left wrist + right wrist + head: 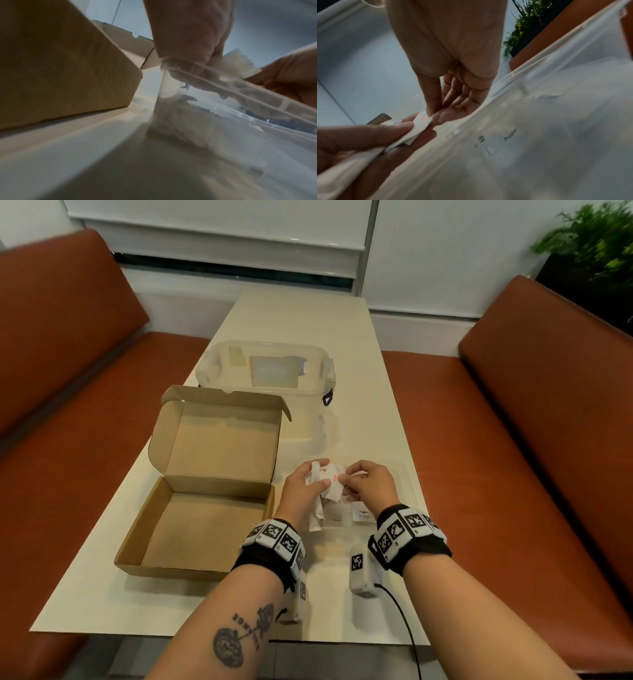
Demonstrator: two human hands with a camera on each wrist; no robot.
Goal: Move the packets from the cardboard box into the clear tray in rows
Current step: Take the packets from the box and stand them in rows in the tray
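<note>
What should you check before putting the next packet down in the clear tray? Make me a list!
1. Cardboard box emptied: ok, no packets show inside.
2. Left hand holds the bunch of packets firmly: ok, fingers curl round them.
3. Right hand has just one packet: cannot tell, thumb and finger pinch a corner, but the layers are blurred.
4. Hands are over the clear tray: ok.
5. Packets already in the tray sit in a row: cannot tell, only two peek out by the near wall.
6. Free space in the tray: cannot tell, hands hide it.
</note>
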